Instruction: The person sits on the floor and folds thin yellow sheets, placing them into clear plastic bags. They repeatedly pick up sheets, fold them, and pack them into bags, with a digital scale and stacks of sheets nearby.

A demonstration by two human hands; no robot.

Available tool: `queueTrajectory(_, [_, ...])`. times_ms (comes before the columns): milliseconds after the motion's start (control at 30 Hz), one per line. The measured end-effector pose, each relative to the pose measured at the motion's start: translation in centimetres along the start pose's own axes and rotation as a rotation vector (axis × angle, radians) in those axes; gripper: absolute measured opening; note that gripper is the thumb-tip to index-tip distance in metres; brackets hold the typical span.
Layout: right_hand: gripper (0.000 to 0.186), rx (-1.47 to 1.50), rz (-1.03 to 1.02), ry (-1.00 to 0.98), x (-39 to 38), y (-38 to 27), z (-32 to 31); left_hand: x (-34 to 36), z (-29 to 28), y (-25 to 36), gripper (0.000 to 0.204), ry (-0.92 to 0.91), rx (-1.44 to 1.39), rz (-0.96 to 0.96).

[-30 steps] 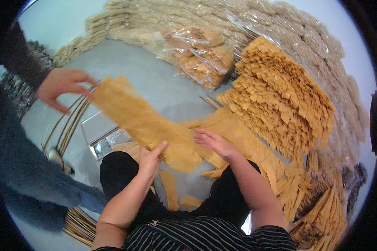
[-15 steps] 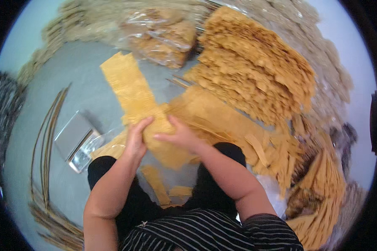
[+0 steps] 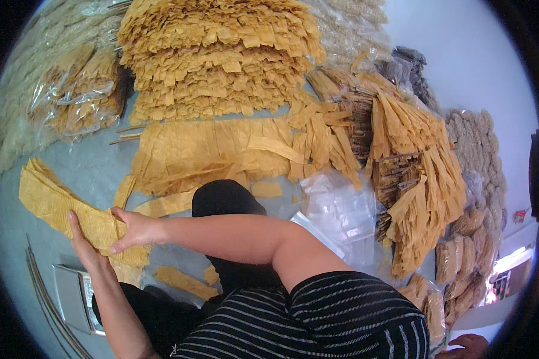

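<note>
Both my hands hold a long bundle of thin, crinkled yellow sheets [image 3: 57, 200]. My left hand [image 3: 85, 246] is closed on its lower edge, the thumb lying over the front. My right hand [image 3: 135, 230] grips the nearer end, thumb and fingers pinching it. The bundle's far end fans slightly into separate layers and points up and left. A loose yellow strip [image 3: 185, 282] lies on the floor by my dark-trousered legs. Beside my left forearm sits a silver flat-topped device like a scale [image 3: 72, 299], partly hidden.
A tall stack of yellow sheets [image 3: 221, 54] stands ahead, with a wide flat sheet [image 3: 203, 143] before it. Bagged bundles [image 3: 81, 90] lie far left, clear plastic bags [image 3: 341, 209] right of my knee. Sticks with yellow strips [image 3: 425, 161] are heaped right. Another person's hand [image 3: 467, 346] shows lower right.
The view has turned to the right, so the stack and heaps appear further left. My hands still hold the yellow bundle, which now sits at the left and slants more sideways.
</note>
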State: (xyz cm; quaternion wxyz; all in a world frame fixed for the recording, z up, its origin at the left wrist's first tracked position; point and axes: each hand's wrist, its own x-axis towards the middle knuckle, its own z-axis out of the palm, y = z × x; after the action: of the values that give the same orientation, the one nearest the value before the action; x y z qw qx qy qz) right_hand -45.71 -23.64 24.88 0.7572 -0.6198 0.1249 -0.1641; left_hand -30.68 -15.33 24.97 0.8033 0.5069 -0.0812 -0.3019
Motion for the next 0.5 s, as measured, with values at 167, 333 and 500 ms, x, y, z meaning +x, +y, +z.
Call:
queueTrajectory(167, [0.076, -0.087, 0.003, -0.041, 0.3, -0.5, -0.4, 0.9, -1.5, 0.4, 0.059, -0.079, -0.115, -0.148])
queueTrajectory(333, [0.072, -0.251, -0.125, -0.043, 0.4, 0.3, -0.4, 0.1, -0.9, 2.9, 0.061, -0.053, -0.206, -0.115])
queueTrajectory(500, [0.068, -0.336, -0.126, -0.125, -1.1, -2.6, 0.5, 1.5, -3.0, 2.0, 0.059, 0.054, -0.221, -0.082])
